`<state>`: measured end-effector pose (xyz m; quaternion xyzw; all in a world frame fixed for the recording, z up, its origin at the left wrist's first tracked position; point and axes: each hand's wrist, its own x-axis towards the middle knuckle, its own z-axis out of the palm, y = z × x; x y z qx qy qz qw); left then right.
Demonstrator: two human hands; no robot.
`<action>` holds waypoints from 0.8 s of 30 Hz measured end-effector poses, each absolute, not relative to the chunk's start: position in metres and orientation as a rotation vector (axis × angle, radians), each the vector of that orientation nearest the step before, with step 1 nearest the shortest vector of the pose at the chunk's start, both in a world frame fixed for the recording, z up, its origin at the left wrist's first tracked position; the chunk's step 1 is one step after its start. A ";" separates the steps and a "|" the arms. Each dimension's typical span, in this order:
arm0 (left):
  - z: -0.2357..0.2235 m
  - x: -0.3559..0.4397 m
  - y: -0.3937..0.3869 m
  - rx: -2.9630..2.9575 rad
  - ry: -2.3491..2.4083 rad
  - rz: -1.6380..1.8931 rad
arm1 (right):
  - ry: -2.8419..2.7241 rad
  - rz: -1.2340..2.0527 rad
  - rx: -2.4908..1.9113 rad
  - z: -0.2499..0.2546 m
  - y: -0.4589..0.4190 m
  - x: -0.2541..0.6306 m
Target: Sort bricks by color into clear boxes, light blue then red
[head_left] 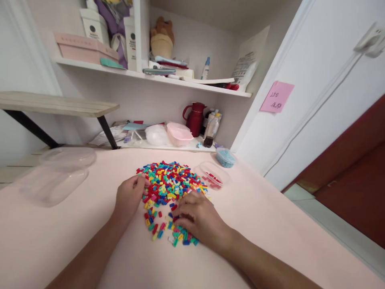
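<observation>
A heap of small toy building bricks [171, 180] in red, blue, yellow, teal and white spreads over the pink tabletop [126, 257]. At the heap's left edge is my left hand [130, 196], its fingers curled in and thumb against them; whatever they may hold is hidden. My right hand [197, 214] lies over the heap's near right side, fingers bent and apart, the tips among the bricks. Just behind it stands a clear plastic tub [224, 182] with red bricks inside. Loose bricks are scattered toward me between the two hands.
Farther back right sits a tub of light blue pieces [225, 157]. Clear plastic containers [54, 186] lie at the left, near a wooden shelf stand [60, 103]. Along the back are a pink bowl [179, 134], a red jug [195, 119] and a bottle [211, 130].
</observation>
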<state>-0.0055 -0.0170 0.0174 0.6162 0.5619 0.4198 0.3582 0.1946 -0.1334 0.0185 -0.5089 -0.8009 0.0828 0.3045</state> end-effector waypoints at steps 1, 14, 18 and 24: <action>0.017 -0.006 -0.017 1.593 1.450 1.080 | -2.148 0.198 -1.372 0.019 -0.135 0.193; 0.018 -0.006 -0.016 1.561 1.436 1.078 | -2.108 0.225 -1.344 0.018 -0.131 0.193; 0.019 -0.006 -0.016 1.550 1.452 1.058 | -1.801 0.538 -1.352 0.026 -0.131 0.200; 0.017 -0.009 -0.012 1.559 1.477 1.037 | -1.221 1.068 -1.172 0.046 -0.133 0.214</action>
